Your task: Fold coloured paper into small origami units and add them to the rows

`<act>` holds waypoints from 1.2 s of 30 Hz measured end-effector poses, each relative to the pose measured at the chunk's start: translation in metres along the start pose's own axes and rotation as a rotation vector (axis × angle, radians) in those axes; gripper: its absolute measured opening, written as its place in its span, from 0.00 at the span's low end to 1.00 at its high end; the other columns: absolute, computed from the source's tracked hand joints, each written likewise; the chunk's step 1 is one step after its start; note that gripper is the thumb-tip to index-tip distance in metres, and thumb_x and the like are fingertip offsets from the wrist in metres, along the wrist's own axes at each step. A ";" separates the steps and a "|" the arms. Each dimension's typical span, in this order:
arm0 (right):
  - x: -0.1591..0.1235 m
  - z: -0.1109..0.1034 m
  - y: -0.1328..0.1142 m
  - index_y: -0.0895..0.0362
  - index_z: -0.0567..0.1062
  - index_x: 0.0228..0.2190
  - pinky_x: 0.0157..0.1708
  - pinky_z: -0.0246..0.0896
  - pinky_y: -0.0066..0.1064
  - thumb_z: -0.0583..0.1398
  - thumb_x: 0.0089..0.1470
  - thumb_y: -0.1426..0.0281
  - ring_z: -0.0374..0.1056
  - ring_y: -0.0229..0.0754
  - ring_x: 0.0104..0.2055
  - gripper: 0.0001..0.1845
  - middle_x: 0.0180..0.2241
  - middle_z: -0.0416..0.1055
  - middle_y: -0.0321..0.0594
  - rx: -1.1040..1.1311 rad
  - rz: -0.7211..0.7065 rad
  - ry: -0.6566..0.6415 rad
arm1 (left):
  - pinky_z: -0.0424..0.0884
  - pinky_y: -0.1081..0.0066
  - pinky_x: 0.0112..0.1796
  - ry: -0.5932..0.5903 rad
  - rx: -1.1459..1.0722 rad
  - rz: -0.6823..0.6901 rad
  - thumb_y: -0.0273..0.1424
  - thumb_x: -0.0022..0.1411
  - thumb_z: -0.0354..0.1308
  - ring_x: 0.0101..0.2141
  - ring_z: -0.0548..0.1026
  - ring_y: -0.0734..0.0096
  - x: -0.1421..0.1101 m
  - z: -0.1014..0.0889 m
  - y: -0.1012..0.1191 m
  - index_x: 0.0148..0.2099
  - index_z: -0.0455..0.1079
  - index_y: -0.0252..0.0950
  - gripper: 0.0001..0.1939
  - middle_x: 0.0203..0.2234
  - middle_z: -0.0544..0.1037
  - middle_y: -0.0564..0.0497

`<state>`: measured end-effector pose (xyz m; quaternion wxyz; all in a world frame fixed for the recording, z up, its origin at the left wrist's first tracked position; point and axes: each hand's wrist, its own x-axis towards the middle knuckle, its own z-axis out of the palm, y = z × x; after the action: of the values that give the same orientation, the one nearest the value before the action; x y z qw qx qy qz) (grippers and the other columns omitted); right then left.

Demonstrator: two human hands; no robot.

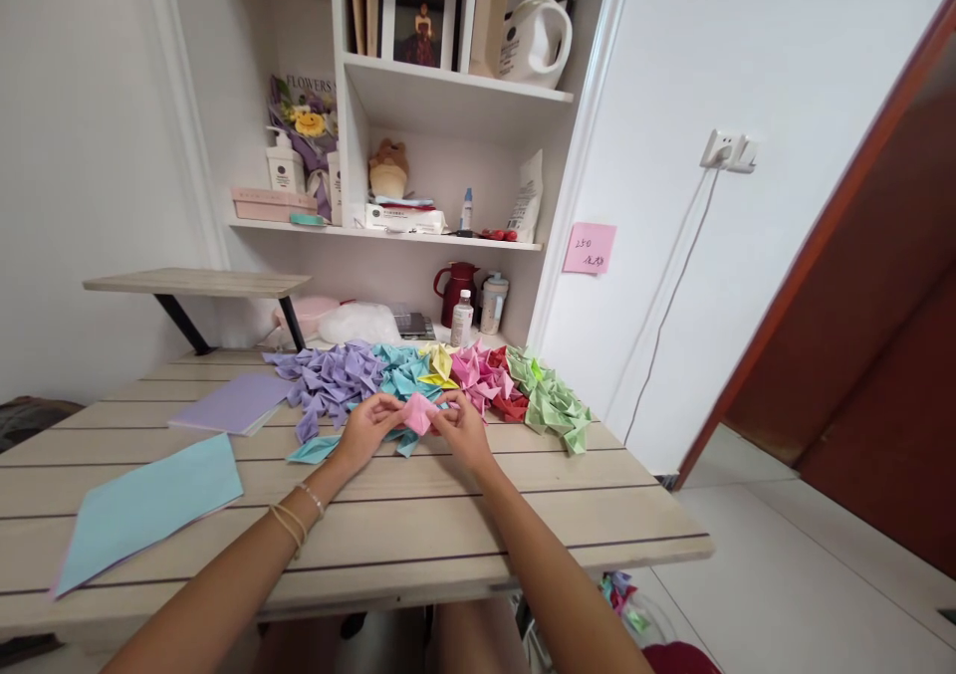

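Note:
Between my two hands is a small folded piece of pink paper (419, 413), held a little above the table. My left hand (367, 425) pinches its left edge, with bracelets on that wrist. My right hand (464, 430) pinches its right edge. Just behind my hands lies a wide heap of folded paper pieces, grouped by colour: purple pieces (333, 380), blue pieces (399, 368), yellow pieces (439, 365), pink pieces (482, 375), and green pieces (553, 400). A single flat blue folded piece (314, 449) rests by my left wrist.
Blue paper sheets (153, 505) and purple paper sheets (231, 403) lie at the left of the slatted table (597, 515). A small raised stand (198, 282) is behind them. At the back stand a bottle (462, 318), a red jug (454, 291) and a cup (494, 303).

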<state>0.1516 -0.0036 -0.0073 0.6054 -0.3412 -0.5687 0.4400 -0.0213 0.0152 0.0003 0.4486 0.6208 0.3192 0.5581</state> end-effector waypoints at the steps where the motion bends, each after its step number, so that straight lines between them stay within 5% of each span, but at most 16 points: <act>1: 0.001 0.000 -0.001 0.57 0.66 0.32 0.25 0.64 0.28 0.63 0.42 0.63 0.66 0.36 0.21 0.16 0.17 0.68 0.30 0.022 -0.004 0.009 | 0.72 0.68 0.35 -0.022 0.013 -0.005 0.35 0.43 0.65 0.31 0.76 0.67 0.000 0.000 0.001 0.34 0.70 0.33 0.16 0.28 0.78 0.48; 5: 0.002 -0.002 -0.005 0.58 0.69 0.31 0.32 0.66 0.32 0.64 0.41 0.63 0.69 0.38 0.26 0.15 0.22 0.72 0.34 0.102 0.002 -0.031 | 0.72 0.67 0.36 -0.082 0.043 -0.029 0.35 0.42 0.65 0.32 0.76 0.65 -0.001 0.000 0.003 0.36 0.72 0.32 0.17 0.32 0.78 0.45; 14: 0.000 -0.001 -0.006 0.57 0.71 0.30 0.34 0.66 0.32 0.68 0.33 0.67 0.72 0.40 0.30 0.19 0.27 0.74 0.37 0.095 0.037 -0.202 | 0.69 0.75 0.25 0.005 0.048 0.026 0.36 0.46 0.63 0.23 0.73 0.73 0.003 -0.004 -0.001 0.32 0.67 0.34 0.13 0.21 0.74 0.54; 24: -0.003 0.000 -0.012 0.58 0.73 0.29 0.34 0.66 0.34 0.66 0.38 0.61 0.71 0.42 0.30 0.17 0.25 0.73 0.39 0.028 -0.010 -0.101 | 0.71 0.71 0.30 0.002 0.075 0.094 0.39 0.53 0.56 0.26 0.74 0.70 -0.003 -0.004 0.008 0.29 0.68 0.35 0.12 0.23 0.74 0.53; 36: -0.002 -0.002 -0.009 0.59 0.75 0.26 0.31 0.66 0.32 0.67 0.35 0.63 0.69 0.40 0.29 0.14 0.26 0.73 0.40 -0.036 -0.044 -0.080 | 0.72 0.72 0.30 0.009 0.061 0.021 0.37 0.43 0.64 0.27 0.74 0.70 -0.002 0.000 0.004 0.31 0.70 0.34 0.14 0.25 0.75 0.51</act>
<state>0.1550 -0.0085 -0.0003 0.5854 -0.3215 -0.6077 0.4296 -0.0225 0.0114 0.0032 0.4222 0.6349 0.3317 0.5555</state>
